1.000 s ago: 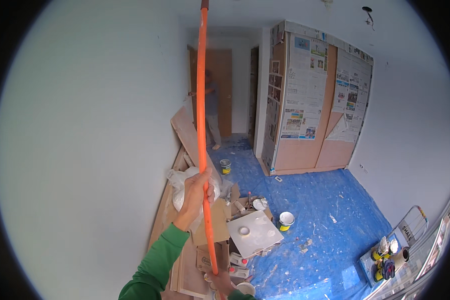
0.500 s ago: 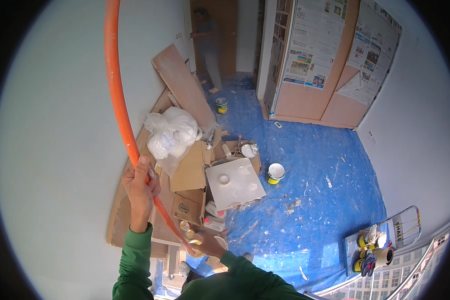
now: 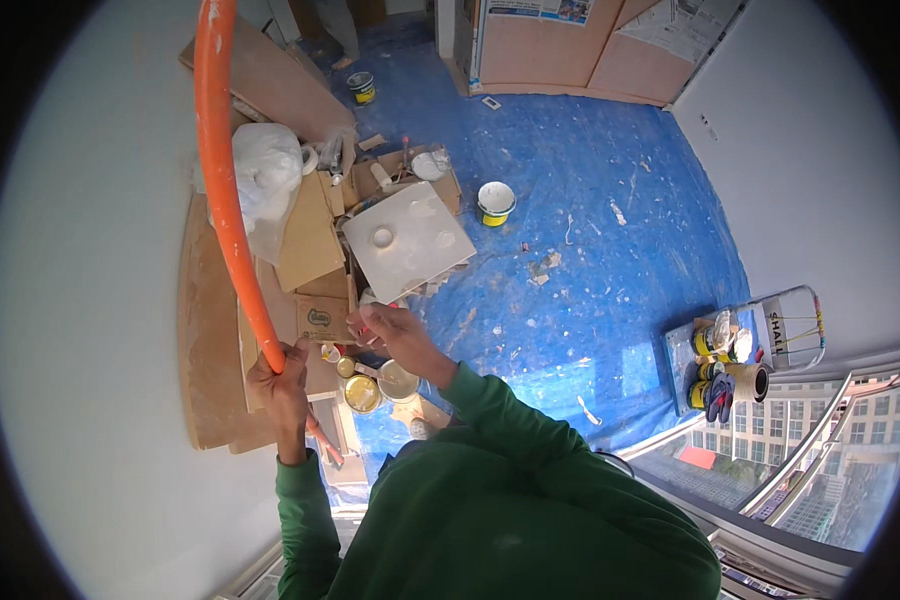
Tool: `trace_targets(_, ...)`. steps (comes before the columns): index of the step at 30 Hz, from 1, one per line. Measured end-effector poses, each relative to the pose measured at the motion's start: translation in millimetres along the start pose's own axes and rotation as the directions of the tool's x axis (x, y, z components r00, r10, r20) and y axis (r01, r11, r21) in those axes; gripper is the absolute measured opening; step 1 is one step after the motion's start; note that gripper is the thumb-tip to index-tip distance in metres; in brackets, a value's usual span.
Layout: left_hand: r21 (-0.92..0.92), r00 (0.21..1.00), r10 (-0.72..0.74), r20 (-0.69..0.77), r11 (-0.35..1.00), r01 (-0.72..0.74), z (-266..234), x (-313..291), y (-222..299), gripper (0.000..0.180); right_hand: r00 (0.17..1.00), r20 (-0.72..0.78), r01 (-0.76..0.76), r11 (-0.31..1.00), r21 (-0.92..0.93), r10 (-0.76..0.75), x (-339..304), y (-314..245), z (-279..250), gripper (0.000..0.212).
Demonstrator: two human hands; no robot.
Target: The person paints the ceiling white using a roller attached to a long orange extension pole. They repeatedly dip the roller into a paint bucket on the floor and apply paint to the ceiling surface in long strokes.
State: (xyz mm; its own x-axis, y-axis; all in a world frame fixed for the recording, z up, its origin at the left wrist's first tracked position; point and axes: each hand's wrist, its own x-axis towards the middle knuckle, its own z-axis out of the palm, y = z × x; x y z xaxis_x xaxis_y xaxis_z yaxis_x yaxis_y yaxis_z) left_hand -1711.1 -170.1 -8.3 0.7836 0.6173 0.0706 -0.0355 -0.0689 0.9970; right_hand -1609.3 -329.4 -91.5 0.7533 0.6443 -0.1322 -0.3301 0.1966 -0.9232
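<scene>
A long orange pole (image 3: 232,220) rises along the left side, spattered with pale paint. My left hand (image 3: 282,388) is wrapped round its lower part, and its lower end shows below the wrist. My right hand (image 3: 402,338) is off the pole, fingers loosely curled and apart, with nothing clearly held. Something red shows by its fingers, probably on a container behind. Just below that hand are an open tin with yellowish contents (image 3: 363,394), a smaller tin (image 3: 345,367) and a round pale container (image 3: 399,380). A cardboard box (image 3: 320,318) stands beside them.
A pale square board (image 3: 410,245) bears a tape roll. A white-filled bucket (image 3: 496,200) stands on blue sheeting (image 3: 590,250); another bucket (image 3: 362,88) is farther off. Boards and a plastic bag (image 3: 267,175) line the left wall. A loaded trolley (image 3: 682,375) stands near the window. Another person's legs (image 3: 338,28) show.
My right hand has come away from the pole's lower end and moved up. The left hand still grips the pole. The view has tilted down, so the room's things appear higher.
</scene>
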Motion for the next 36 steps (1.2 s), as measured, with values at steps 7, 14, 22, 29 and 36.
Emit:
trace_targets(7, 0.204, 0.946, -0.185, 0.265, 0.97, 0.133, 40, -42, -60, 0.015, 0.898, -0.056, 0.44, 0.888, 0.132, -0.436, -26, -78, -11, 0.06)
trace_targets(14, 0.459, 0.919, -0.26, 0.296, 0.883, 0.102, 125, -44, -102, 0.027, 0.944, -0.228, 0.291, 0.926, 0.242, -0.237, 6, -55, -110, 0.039)
trace_targets(22, 0.58, 0.867, -0.498, 0.007, 0.708, 0.402, 175, -105, -163, 0.03, 0.872, -0.474, -0.025, 0.978, 0.206, 0.122, 98, -24, -333, 0.032)
trace_targets(29, 0.798, 0.807, -0.503, -0.309, 0.324, 0.508, 166, -215, -95, 0.044, 0.659, -0.463, -0.514, 0.805, 0.297, 0.592, 108, 73, -416, 0.029)
trace_targets(36, 0.843, 0.756, -0.548, -0.359, 0.157, 0.514, 233, -219, -49, 0.044, 0.538, -0.491, -0.709, 0.683, 0.176, 0.685, 107, 142, -413, 0.033)
